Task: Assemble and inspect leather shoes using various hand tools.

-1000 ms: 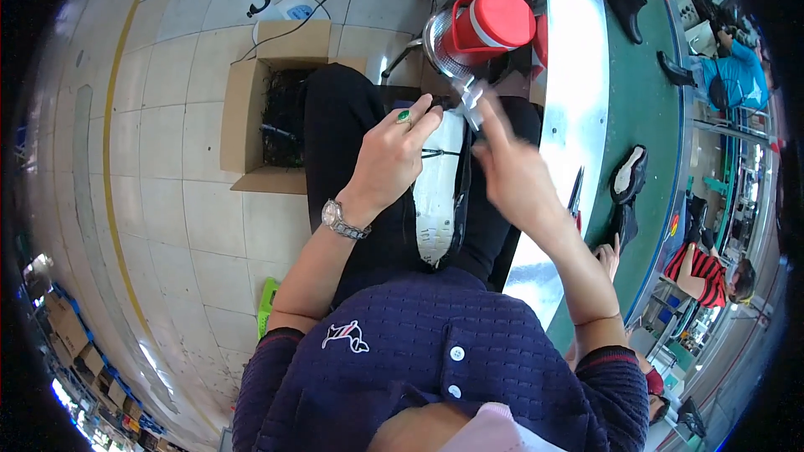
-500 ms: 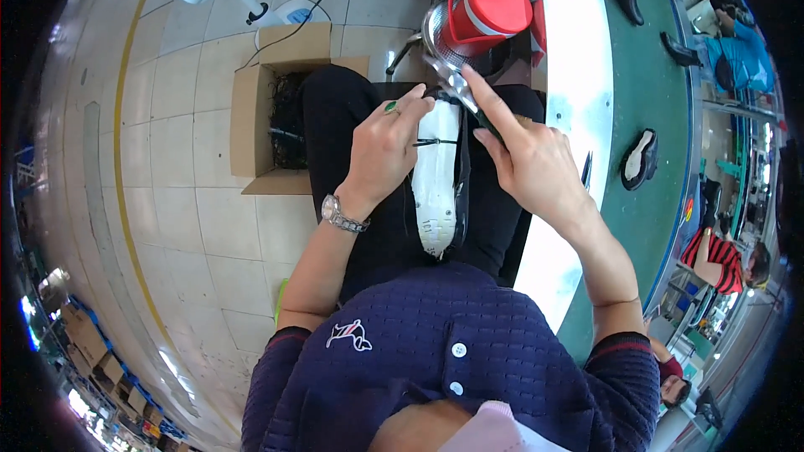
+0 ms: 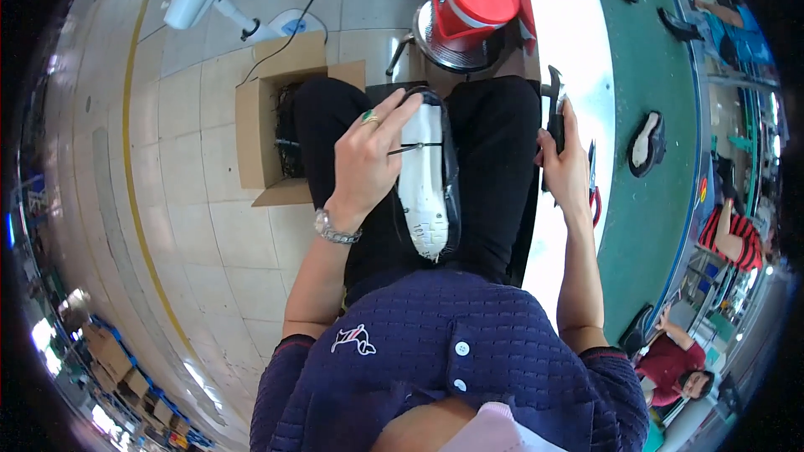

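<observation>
A black shoe lies bottom up between my thighs, its white underside point(image 3: 421, 192) facing me and a thin black cord across its middle. My left hand point(image 3: 367, 155) grips the shoe's left edge near its far end, fingers closed over it. To the right, above the white bench, my right hand point(image 3: 566, 169) is wrapped round the dark handle of a hammer point(image 3: 554, 105). The hammer's metal head points away from me, apart from the shoe.
Scissors point(image 3: 595, 205) with red handles lie on the white bench point(image 3: 548, 285) beside my right hand. Past it, a green belt carries several black shoes point(image 3: 646, 144). A red container point(image 3: 479, 4) sits on a metal stool ahead. An open cardboard box point(image 3: 249, 134) stands left of my leg.
My right hand has carried the hammer from the shoe's far end rightward to the bench. The left hand stays on the shoe. The scissors' red handles now show.
</observation>
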`<state>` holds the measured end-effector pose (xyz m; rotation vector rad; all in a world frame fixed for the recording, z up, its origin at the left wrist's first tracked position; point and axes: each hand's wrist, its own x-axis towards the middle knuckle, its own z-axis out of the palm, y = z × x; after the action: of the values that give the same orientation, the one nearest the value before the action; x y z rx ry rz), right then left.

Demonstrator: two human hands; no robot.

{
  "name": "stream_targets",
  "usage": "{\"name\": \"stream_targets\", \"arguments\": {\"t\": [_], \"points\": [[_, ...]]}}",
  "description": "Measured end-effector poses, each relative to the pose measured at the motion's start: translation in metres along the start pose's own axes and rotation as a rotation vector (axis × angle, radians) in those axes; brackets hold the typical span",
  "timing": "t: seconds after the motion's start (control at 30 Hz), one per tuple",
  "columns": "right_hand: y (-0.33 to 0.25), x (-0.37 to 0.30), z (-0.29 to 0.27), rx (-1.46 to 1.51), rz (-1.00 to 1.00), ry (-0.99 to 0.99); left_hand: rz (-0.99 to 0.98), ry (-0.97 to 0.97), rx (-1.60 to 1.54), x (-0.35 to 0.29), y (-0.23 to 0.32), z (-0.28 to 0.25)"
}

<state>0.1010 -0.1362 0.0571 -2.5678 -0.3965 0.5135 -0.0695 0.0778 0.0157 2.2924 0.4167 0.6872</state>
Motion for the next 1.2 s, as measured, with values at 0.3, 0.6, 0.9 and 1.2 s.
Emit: {"name": "stream_targets", "arguments": {"t": [0.3,0.6,0.9,1.2], "points": [[0.138,0.003,0.012,-0.084,-0.025,0.31,-0.067,0.01,-0.076,0.003,0.003,0.0],[0.206,-0.074,-0.014,0.048,0.395,0.144,-0.083,0.065,-0.069,0.0,0.005,0.0],[0.054,-0.097,-0.041,0.944,0.26,-0.521,-0.249,0.102,-0.307,-0.019,0.015,0.0],[-0.011,-0.104,-0.025,0.818,0.198,-1.098,-0.158,0.296,-0.232,-0.035,0.027,0.021]]}}
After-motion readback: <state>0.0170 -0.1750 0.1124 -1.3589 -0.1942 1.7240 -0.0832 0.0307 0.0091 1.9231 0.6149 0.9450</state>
